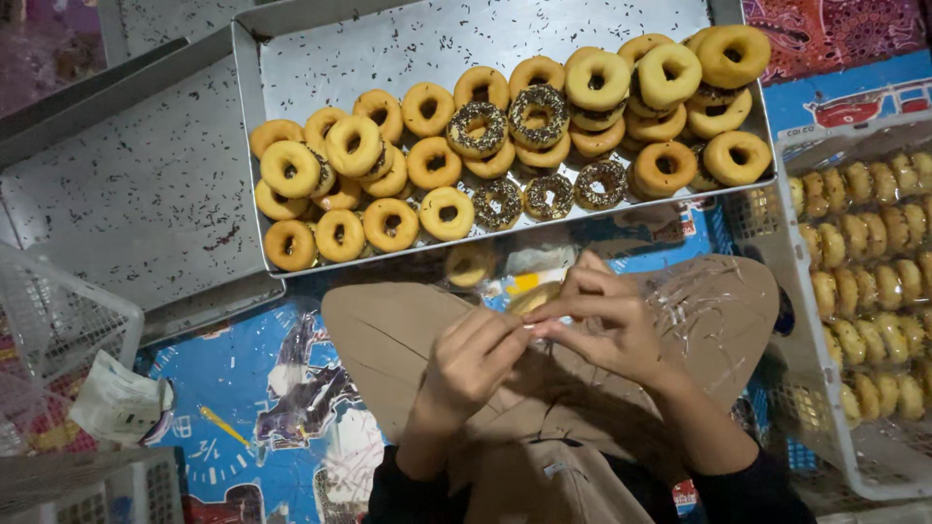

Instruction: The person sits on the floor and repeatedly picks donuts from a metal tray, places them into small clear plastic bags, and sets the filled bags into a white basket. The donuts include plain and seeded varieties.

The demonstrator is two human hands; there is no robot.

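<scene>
From the head view, the left hand (pixel 471 361) and right hand (pixel 607 325) meet above the person's lap, fingertips pinched together on the mouth of a clear plastic bag (pixel 529 301); the bag seems to hold a doughnut, though glare blurs it. Just beyond the hands lies a metal tray (pixel 320 58) crowded with plain and sprinkled doughnuts (pixel 505 136). A white basket (pixel 777 252) of packed doughnuts stands to the right.
</scene>
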